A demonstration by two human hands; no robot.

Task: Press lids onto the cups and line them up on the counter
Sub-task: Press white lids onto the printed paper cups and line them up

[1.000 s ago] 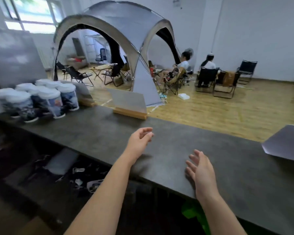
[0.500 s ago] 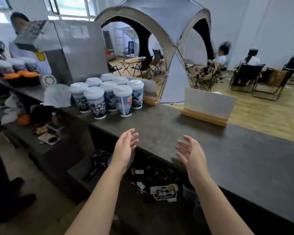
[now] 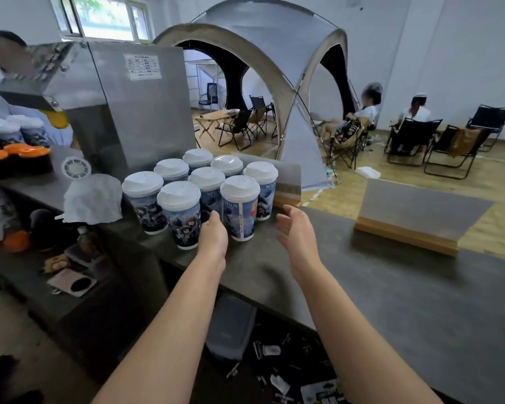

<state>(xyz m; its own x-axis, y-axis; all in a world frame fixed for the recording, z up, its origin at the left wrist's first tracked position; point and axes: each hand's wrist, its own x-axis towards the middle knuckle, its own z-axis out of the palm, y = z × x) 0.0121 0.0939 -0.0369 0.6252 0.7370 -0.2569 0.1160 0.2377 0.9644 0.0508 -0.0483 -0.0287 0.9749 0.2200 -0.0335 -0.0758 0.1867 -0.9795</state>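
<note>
Lidded cups (image 3: 204, 193) are sitting bunched at the dark table's (image 3: 391, 301) left end, beside a steel machine (image 3: 134, 112). Both hands, left (image 3: 213, 237) and right (image 3: 296, 231), are hovering with fingers relaxed, holding nothing, bare tabletop stretching off right.

A steel machine (image 3: 134, 112) stands at the far left of the worktop (image 3: 391, 301), a crumpled white cloth (image 3: 94, 199) lying in front of it. Toward the far right edge a grey card in a wooden base (image 3: 414, 217) stands upright. Beyond, a grey dome tent (image 3: 268, 48) shelters folding chairs (image 3: 239, 126) on the wood floor (image 3: 420, 188); two people (image 3: 414, 112) sit outside it.
</note>
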